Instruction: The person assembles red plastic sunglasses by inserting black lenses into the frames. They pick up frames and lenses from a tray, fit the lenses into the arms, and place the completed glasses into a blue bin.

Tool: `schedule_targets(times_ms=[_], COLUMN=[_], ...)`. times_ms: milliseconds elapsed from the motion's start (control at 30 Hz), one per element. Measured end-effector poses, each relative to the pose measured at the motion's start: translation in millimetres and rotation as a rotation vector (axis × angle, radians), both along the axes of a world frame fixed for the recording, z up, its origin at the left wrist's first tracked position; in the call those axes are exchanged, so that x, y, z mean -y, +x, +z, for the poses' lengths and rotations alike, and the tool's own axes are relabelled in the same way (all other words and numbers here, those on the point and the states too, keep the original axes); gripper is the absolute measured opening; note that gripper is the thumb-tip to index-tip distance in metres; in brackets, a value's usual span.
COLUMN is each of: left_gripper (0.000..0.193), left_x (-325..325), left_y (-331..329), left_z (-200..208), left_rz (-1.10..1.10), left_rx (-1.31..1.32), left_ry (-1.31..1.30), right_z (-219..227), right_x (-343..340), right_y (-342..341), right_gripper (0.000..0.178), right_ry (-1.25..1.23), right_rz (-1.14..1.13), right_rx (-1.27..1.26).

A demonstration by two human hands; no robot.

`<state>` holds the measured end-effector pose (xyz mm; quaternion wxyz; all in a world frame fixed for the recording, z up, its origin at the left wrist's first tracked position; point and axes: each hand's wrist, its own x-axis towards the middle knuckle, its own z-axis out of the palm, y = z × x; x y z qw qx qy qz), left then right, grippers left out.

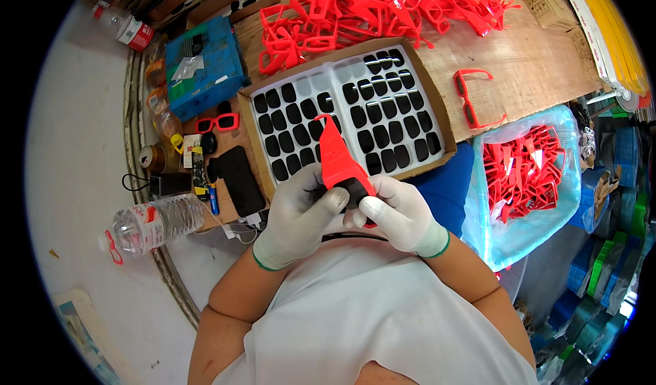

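Note:
Both my gloved hands hold one red plastic glasses frame [338, 159] close to my chest, its temple arm sticking up. My left hand [301, 214] grips its left side, with a dark lens pinched under the thumb. My right hand [400, 214] grips the right side, fingers pressed on the dark lens area. Just beyond my hands lies a cardboard box [447, 122] with white trays full of several black lenses [383, 108]. A heap of red frames [383, 5] lies past the box.
A single red frame [471, 98] lies on the wooden tabletop at right. A clear bag of red frames [526, 173] sits at my right. At left are a blue box [201, 67], a finished pair of glasses [219, 122], a black phone [239, 178] and a water bottle [154, 224].

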<state>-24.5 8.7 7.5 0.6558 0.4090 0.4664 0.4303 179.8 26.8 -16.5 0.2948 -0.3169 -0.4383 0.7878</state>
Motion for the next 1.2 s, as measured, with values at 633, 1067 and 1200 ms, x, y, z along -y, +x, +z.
schedule_targets(times_ms=[633, 1067, 1200], left_gripper=[0.019, 0.018, 0.017], left_x=[-4.5, -8.3, -8.7], left_y=[10.7, 3.3, 1.2], left_z=[-9.3, -15.3, -22.8], left_rz=[0.163, 0.132, 0.142], left_rx=[-0.317, -0.13, -0.157], left_ry=[0.112, 0.022, -0.02], right_z=[4.8, -1.6, 3.7], right_x=[2.8, -2.6, -2.6], right_y=[-21.3, -12.0, -17.1], right_gripper=[0.02, 0.025, 0.023], right_ry=[0.319, 0.089, 0.168], right_rz=[-0.157, -0.027, -0.024], right_rx=[0.433, 0.147, 0.317])
